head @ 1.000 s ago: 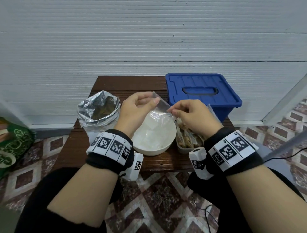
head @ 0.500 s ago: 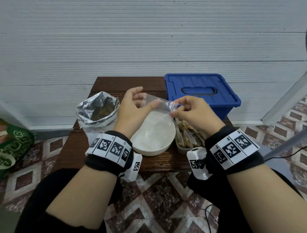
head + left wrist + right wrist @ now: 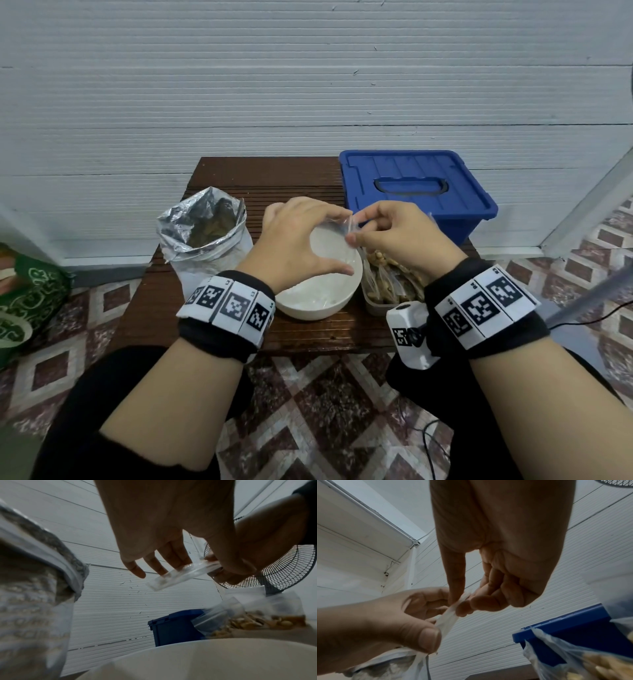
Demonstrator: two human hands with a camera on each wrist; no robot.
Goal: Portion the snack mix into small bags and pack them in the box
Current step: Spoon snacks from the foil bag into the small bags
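A small clear empty bag [image 3: 346, 224] is held over the white bowl [image 3: 318, 303] by both hands. My left hand [image 3: 337, 241] arches over it, fingers on the far edge and thumb underneath. My right hand [image 3: 356, 230] pinches the bag's right end between thumb and forefinger. The left wrist view shows the bag's edge [image 3: 181, 577] across my left fingers [image 3: 161, 569]. Seen from the right wrist, the bag [image 3: 448, 616] stretches between both hands. The open foil bag of snack mix [image 3: 205, 236] stands left of the bowl. The blue box [image 3: 411, 185] sits back right, lid on.
A clear tub of filled snack bags [image 3: 387, 284] stands right of the bowl, under my right wrist. All this sits on a small dark wooden table [image 3: 267, 178] against a white wall. A green bag [image 3: 24, 301] lies on the tiled floor left. A fan [image 3: 274, 563] stands to the right.
Both hands lifted the bag higher over the bowl. My left hand turned palm-down and arched over it, and the bag went from hanging flat to being held between the two hands.
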